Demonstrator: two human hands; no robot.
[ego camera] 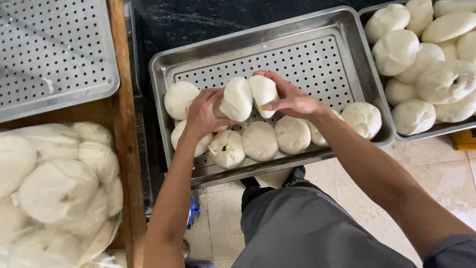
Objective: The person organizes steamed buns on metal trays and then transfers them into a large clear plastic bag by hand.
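Note:
My left hand (202, 113) grips a white steamed bun (237, 99) above a perforated steel tray (317, 44). My right hand (290, 99) holds a second white bun (263, 92), and the two buns press against each other. Below the hands, several round buns lie along the tray's near edge, among them one with a dark spot (226, 148) and one at the right end (363, 119). Another bun (181, 99) lies at the tray's left side. The far half of the tray holds no buns.
A second tray (436, 130) at the right is heaped with several buns. An upturned perforated tray (54, 49) rests on a wooden rack (126, 144) at the left, above a plastic bag of buns (54, 188). My legs stand on a tiled floor (446, 178).

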